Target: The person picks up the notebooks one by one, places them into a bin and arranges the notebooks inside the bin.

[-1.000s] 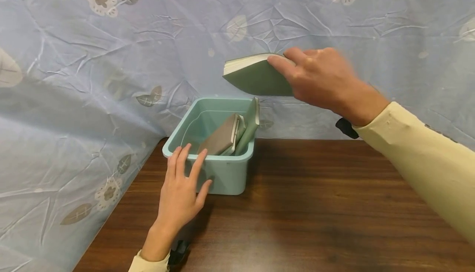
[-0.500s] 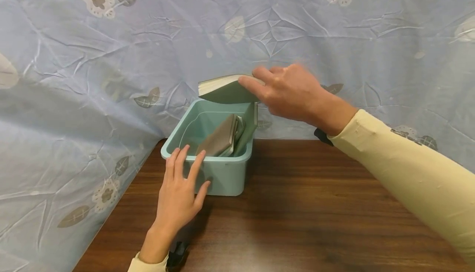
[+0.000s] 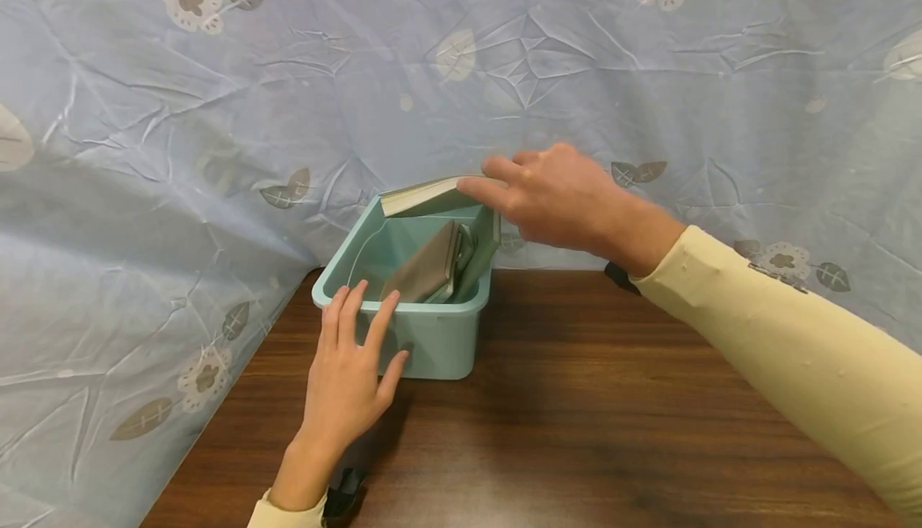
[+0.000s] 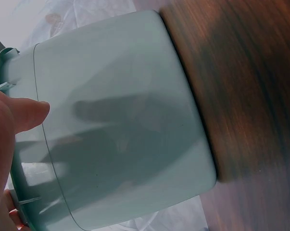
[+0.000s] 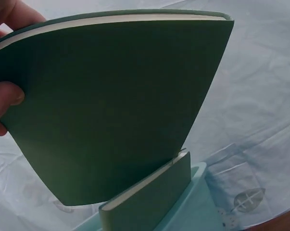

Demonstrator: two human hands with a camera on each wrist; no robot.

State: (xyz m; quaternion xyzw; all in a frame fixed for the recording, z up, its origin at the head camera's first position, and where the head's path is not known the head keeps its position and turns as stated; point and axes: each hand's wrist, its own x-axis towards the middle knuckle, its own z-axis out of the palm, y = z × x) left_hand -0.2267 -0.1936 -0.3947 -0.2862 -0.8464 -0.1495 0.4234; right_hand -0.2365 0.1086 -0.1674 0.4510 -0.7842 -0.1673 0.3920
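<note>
My right hand (image 3: 558, 200) pinches a green softcover book (image 5: 111, 110) by one end, thumb on one cover and fingers on the other. The book hangs over the far part of a light teal plastic bin (image 3: 439, 344), its cover slightly bowed. Inside the bin, a grey-brown book (image 3: 425, 264) and other books lean toward the right wall. One of these, a green book (image 5: 149, 197), sticks up above the rim just below the held one. My left hand (image 3: 346, 388) rests with spread fingers on the bin's near rim, its thumb (image 4: 31, 113) against the outer wall.
The bin stands on a dark brown wooden table (image 3: 612, 400), near its back left corner. A pale blue floral cloth (image 3: 576, 48) hangs behind the table and along its left side.
My right hand has moved left and down with the green book, from right of the bin to over its far part. My left hand has stayed on the rim.
</note>
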